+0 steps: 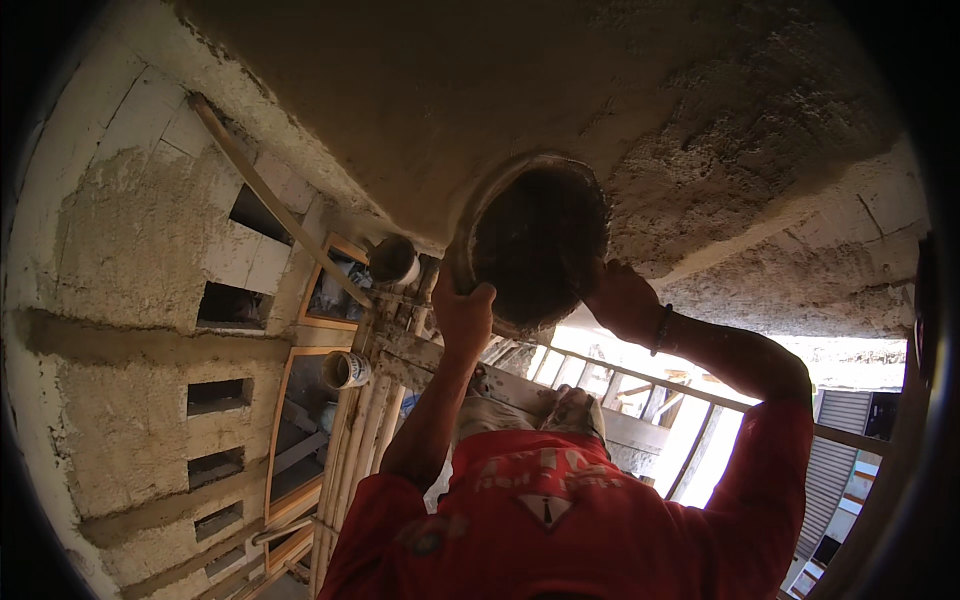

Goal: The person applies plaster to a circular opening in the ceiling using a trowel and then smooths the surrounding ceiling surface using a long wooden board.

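Note:
A round, dark, mortar-crusted bucket (540, 225), its mouth toward me, is raised in front of the plastered surface. My left hand (465, 312) is closed on its left side, the thumb showing near the rim. At the lower right of the mouth is my right hand (622, 300), its fingers curled together. Whether it grips the rim or a tool is hidden in the dark. A dark bracelet (662, 328) circles my right wrist. Beyond the bucket spreads the plastered surface (420, 90), smooth at the left and rough at the right.
Left of me, a bucket (394, 261) and a smaller pail (346, 370) stand by bamboo poles (352, 440). A long wooden strip (270, 195) leans against the block wall (130, 230), which has several rectangular openings. Planks (410, 348) lie below my hands. A railing (640, 375) runs at the right.

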A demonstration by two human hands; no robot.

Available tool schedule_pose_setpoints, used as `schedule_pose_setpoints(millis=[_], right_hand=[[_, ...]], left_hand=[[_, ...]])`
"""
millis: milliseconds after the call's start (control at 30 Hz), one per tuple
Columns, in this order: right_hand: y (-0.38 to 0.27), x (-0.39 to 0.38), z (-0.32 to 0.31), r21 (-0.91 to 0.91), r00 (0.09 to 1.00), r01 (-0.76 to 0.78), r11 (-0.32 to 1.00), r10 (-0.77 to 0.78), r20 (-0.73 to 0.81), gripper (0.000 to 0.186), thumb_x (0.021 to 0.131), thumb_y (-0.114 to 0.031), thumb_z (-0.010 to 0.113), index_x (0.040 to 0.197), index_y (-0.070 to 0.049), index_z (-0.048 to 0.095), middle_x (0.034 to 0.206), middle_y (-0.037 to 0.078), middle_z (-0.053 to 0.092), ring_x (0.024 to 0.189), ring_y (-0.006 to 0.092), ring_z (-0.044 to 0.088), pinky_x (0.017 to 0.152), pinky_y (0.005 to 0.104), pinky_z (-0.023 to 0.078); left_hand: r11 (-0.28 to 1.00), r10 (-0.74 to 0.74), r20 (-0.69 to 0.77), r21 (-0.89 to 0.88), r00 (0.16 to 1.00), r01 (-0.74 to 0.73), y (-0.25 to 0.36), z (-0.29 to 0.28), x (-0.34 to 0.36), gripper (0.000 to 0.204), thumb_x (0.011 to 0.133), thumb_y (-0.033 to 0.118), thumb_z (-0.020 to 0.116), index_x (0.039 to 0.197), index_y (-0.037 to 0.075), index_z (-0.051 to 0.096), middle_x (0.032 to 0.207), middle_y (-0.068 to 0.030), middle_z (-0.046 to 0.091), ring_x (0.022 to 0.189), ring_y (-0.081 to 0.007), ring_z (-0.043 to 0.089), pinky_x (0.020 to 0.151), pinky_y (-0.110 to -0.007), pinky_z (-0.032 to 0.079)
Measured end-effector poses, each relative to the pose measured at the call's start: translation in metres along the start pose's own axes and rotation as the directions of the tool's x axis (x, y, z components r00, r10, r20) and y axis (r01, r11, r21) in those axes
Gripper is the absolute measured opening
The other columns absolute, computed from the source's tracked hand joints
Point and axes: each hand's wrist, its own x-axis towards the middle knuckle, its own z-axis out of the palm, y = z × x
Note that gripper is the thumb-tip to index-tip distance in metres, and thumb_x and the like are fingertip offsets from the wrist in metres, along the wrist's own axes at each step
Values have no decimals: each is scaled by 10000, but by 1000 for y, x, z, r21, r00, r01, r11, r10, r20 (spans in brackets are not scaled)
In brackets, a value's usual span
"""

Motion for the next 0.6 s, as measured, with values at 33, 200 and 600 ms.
schedule_pose_setpoints(millis=[33,200,600], right_hand=[[-2,-5,-4,41,999,-10,999,9,39,546,805,-133,545,1326,-28,421,875,178,509,697,257,590,515,354,515],[25,1,-43,-175,979,-41,984,4,-205,489,751,-124,558,1215,23,513,884,170,528,705,238,552,576,341,459],[68,-26,16,309,988,-106,945,64,142,153,799,-119,512,895,-98,629,786,127,625,697,316,633,647,440,523]], left_hand=[[1000,-8,-2,19,1000,8,1,3,0,654,636,-19,516,1287,-13,451,1083,-130,576,937,-186,569,821,-279,449],[991,76,-42,109,996,-71,-6,25,-12,672,631,-18,515,1297,-43,426,1306,-219,460,1214,-287,464,1004,-335,366],[796,449,101,406,888,-449,4,65,-60,657,642,13,540,1291,-26,448,1385,-281,348,1299,-412,334,1054,-426,326]])
